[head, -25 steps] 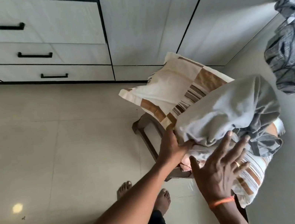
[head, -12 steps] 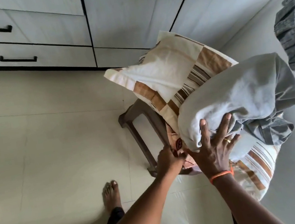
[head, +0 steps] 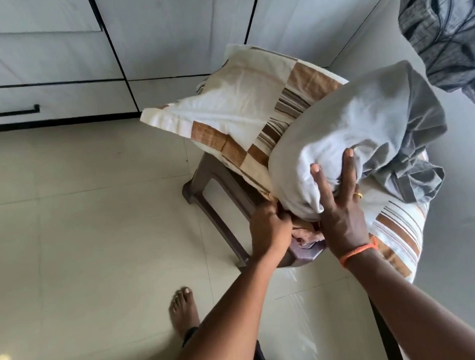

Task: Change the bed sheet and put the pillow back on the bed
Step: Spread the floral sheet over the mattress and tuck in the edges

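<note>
A cream pillow with brown checks and stripes (head: 237, 110) lies on a brown plastic stool (head: 217, 195). On top of it sits a bundled grey-white sheet (head: 356, 128). My right hand (head: 339, 203) presses flat against the front of that bundle, fingers spread. My left hand (head: 268, 231) is curled round the lower edge of the pile, beside a pinkish folded cloth (head: 306, 239) that peeks out underneath. What exactly its fingers hold is hidden.
A wardrobe with black-handled drawers (head: 11, 111) runs along the back. Grey patterned fabric (head: 454, 17) hangs at the right, by the wall. The floor is pale tile (head: 67, 239); my bare foot (head: 184, 311) stands near the stool. A dark wooden edge (head: 385, 340) lies low right.
My right hand slid up from the pillow's side onto the sheet bundle. My left hand dropped to the pile's lower edge and curled in. The view shifted closer over the stool.
</note>
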The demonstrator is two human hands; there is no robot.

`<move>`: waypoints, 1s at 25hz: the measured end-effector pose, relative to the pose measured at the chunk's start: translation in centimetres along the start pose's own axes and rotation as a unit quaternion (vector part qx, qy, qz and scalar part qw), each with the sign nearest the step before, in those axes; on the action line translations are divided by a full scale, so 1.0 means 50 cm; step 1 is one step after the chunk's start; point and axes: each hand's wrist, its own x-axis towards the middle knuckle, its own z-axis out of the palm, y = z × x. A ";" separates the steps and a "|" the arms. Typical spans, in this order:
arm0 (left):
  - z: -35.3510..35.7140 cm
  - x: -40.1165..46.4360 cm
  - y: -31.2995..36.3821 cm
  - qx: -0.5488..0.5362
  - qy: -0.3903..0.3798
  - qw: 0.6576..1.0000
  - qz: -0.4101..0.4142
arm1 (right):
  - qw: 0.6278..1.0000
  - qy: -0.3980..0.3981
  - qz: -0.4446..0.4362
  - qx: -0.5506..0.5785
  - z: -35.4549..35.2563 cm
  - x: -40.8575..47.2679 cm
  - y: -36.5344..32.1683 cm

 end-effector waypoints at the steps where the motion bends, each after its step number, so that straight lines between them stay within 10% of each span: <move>1: 0.000 -0.005 0.021 -0.006 0.008 0.999 0.034 | 1.000 0.001 0.007 -0.005 0.003 0.008 0.016; 11: -0.232 -0.028 0.335 -0.187 0.073 0.956 0.213 | 0.988 -0.021 0.108 0.104 -0.132 0.049 -0.054; 15: -0.413 -0.010 0.460 -0.255 0.067 0.924 0.277 | 0.984 -0.155 0.010 0.086 -0.100 -0.050 -0.126; 16: -0.445 -0.019 0.468 -0.229 0.071 0.928 0.284 | 0.959 -0.261 0.028 0.107 -0.083 -0.054 -0.148; 25: -0.518 -0.071 0.426 -0.208 0.117 0.948 0.209 | 0.955 -0.285 0.079 -0.013 -0.138 -0.023 -0.197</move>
